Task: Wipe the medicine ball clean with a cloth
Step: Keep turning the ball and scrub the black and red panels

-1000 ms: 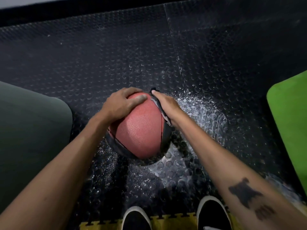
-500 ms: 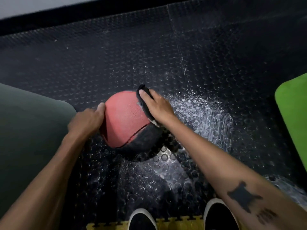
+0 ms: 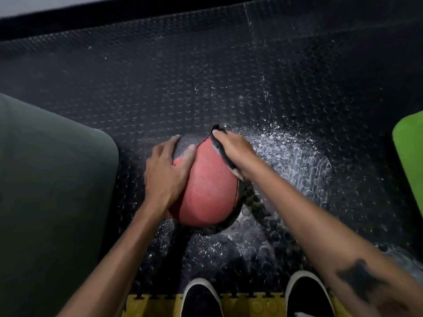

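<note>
The fingers of the right hand (image 3: pixel 233 148) lie fairly straight over a dark cloth (image 3: pixel 223 154), pressing it flat against the upper right flank of the ball (image 3: pixel 208 191); a corner of the cloth sticks out just beyond the fingertips and a ragged end trails under the wrist. Whether the thumb pinches the cloth I cannot tell from where I stand. Across from them, the fingers of the left hand (image 3: pixel 168 170) are spread and laid over the upper left of the ball, relaxed but bearing on it, the fingertips reaching a darker grey panel near the top.

The ball itself, red with black seams, sits on the studded black floor (image 3: pixel 229 76) between the two hands, just ahead of the person's two dark shoes (image 3: pixel 201 298).

To my eye this is mid-wipe, and doing it well comes down to two things: the left fingers should hold the ball firm so it does not roll away under the stroke, and the right fingers should keep the cloth spread flat, dragging along the pebbled skin and into the seams, not bunching. Turning the ball a little between strokes would bring the underside up.

Beyond the right fingers the floor glistens with droplets, so the ball may slip. Well to the left lies a dark green mat (image 3: pixel 45 191); far right, a bright green one (image 3: pixel 409 161).
</note>
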